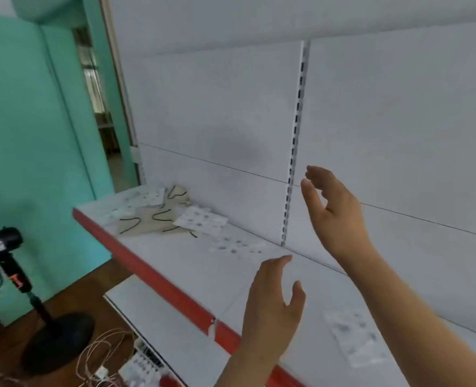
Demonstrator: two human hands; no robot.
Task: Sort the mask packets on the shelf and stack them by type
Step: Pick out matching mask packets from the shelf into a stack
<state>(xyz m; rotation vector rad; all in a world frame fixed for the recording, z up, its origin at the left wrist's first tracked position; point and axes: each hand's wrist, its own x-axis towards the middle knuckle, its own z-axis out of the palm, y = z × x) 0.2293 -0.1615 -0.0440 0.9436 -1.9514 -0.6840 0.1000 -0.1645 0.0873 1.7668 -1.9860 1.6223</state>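
Mask packets lie scattered on the white shelf (192,263) with a red front edge. At the far left end, beige packets with black ear loops (153,219) lie mixed with white packets printed with grey dots (200,220). One dotted packet (238,247) lies alone mid-shelf, and another dotted packet (355,340) lies near me under my right forearm. My left hand (273,305) hovers above the shelf, fingers straight and empty. My right hand (331,210) is raised higher, fingers loosely bent, holding nothing.
A white back panel with a slotted upright (294,152) rises behind the shelf. A lower white shelf (158,311) juts out below. A black standing fan (5,263) and tangled cables (105,356) sit on the floor at the left, beside a teal wall.
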